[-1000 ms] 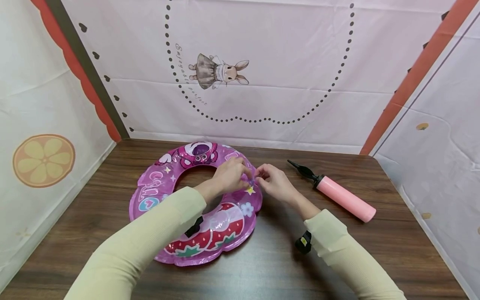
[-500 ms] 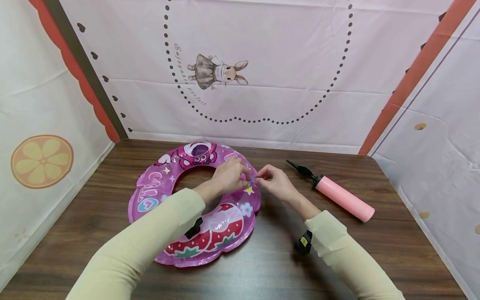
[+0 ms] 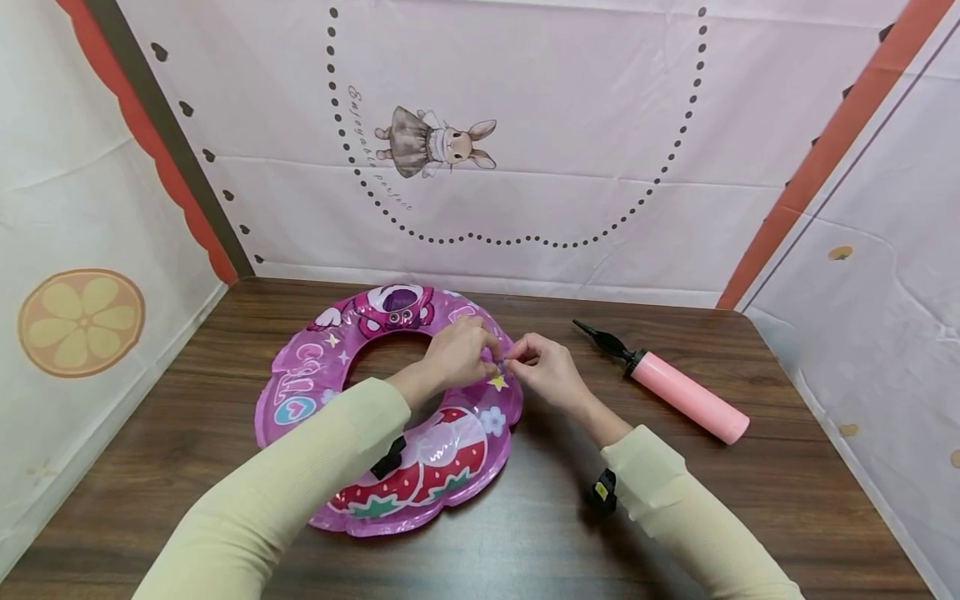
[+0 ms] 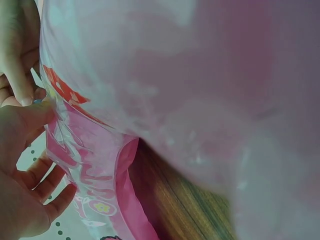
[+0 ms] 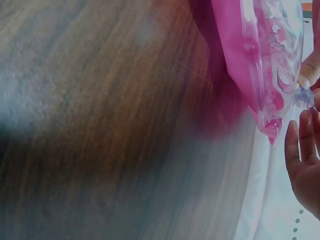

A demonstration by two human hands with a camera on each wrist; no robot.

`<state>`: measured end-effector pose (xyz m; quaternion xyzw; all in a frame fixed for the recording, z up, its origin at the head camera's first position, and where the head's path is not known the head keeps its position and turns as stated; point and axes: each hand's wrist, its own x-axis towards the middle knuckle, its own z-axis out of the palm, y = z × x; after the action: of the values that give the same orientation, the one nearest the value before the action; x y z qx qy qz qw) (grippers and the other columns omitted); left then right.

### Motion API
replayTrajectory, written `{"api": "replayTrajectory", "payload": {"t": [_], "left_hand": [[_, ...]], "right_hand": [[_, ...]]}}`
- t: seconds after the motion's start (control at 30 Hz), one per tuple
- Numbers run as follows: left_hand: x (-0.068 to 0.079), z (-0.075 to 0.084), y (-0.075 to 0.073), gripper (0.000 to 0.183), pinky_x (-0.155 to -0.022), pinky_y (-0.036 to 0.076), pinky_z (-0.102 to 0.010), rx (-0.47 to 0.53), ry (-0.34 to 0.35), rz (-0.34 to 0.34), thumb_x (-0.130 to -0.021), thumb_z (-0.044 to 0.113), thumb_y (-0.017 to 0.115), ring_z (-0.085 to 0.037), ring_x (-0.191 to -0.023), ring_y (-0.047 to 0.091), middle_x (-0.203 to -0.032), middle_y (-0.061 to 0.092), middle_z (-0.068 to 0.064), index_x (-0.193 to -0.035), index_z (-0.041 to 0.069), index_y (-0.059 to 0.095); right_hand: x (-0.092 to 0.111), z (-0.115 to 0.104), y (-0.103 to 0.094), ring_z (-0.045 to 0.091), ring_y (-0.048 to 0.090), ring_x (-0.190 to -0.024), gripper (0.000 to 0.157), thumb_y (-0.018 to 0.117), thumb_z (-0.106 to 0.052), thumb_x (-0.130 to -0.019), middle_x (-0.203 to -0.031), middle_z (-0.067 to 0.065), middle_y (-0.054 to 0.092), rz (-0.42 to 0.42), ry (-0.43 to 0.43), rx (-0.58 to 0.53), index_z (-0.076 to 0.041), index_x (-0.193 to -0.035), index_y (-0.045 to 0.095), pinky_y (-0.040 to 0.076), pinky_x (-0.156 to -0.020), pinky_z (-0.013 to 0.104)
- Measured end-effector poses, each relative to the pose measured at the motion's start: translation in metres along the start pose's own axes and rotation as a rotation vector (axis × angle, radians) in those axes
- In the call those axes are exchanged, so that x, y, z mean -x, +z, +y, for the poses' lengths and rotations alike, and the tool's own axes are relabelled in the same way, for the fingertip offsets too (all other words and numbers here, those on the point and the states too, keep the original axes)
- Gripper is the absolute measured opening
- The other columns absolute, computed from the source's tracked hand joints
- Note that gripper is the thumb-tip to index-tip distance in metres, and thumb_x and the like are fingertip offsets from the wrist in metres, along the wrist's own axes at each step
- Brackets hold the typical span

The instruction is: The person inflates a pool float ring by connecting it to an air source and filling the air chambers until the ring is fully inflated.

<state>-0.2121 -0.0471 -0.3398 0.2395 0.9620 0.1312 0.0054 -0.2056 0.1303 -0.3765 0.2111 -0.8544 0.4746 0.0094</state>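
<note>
A pink-purple inflatable swim ring [image 3: 450, 446], printed with strawberries and a cartoon bear, lies puffed up on the table. On its right side my left hand [image 3: 459, 350] reaches across the ring and pinches the base of the small clear bluish valve [image 5: 304, 97]. From the right, my right hand [image 3: 551, 373] has thumb and forefinger drawn together at the same valve, pinching it at its tip. Its other fingers [image 5: 306, 135] fan out below the valve in the right wrist view. Fingers cover most of the valve in the head view.
A pink hand pump [image 3: 690, 396] with a black nozzle [image 3: 603, 339] lies on the wooden table [image 3: 540, 533], right of the ring. Printed cloth [image 3: 570, 150] walls enclose the table at the back and both sides.
My right hand has shifted slightly left, its fingertips now closer against the valve and the left fingers. The left hand, ring and pump stay about where they were.
</note>
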Motion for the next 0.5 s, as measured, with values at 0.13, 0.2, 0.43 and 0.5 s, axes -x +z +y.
{"api": "replayTrajectory", "payload": {"t": [0.13,0.2,0.43,0.5], "left_hand": [[0.0001,0.0004,0.0,0.013,-0.072,0.046,-0.03,-0.008,-0.007,-0.004,-0.073,0.03,0.074,-0.015,-0.093,0.051,-0.095,0.059,0.003,-0.085,0.026,0.073],[0.0003,0.0006,-0.0001,0.014,-0.073,0.046,-0.031,-0.009,-0.009,-0.009,-0.073,0.03,0.074,-0.015,-0.094,0.051,-0.097,0.059,0.003,-0.086,0.026,0.073],[0.0003,0.0006,0.0006,0.015,-0.074,0.046,-0.03,-0.021,-0.008,-0.02,-0.074,0.028,0.074,-0.015,-0.094,0.05,-0.098,0.058,0.002,-0.088,0.026,0.073],[0.0001,0.0008,0.0008,0.015,-0.074,0.046,-0.031,-0.025,-0.007,-0.023,-0.074,0.028,0.074,-0.015,-0.094,0.049,-0.097,0.057,0.002,-0.089,0.026,0.073]], "right_hand": [[0.0008,0.0,0.0007,0.014,0.062,-0.077,0.005,0.066,-0.012,-0.084,-0.088,0.002,0.065,-0.006,0.008,0.013,-0.011,-0.088,0.064,0.054,-0.066,0.023],[0.0009,0.0007,0.0,0.015,0.062,-0.077,0.005,0.065,-0.012,-0.085,-0.088,0.002,0.066,-0.02,0.027,0.005,-0.011,-0.089,0.065,0.054,-0.066,0.024],[-0.0024,0.0042,-0.0051,0.02,0.062,-0.081,0.006,0.062,-0.01,-0.087,-0.091,0.006,0.066,-0.109,0.072,-0.052,-0.008,-0.092,0.064,0.053,-0.069,0.026],[-0.0041,0.0047,-0.0062,0.022,0.061,-0.084,0.007,0.061,-0.01,-0.087,-0.093,0.007,0.065,-0.146,0.093,-0.085,-0.007,-0.093,0.063,0.053,-0.071,0.026]]}}
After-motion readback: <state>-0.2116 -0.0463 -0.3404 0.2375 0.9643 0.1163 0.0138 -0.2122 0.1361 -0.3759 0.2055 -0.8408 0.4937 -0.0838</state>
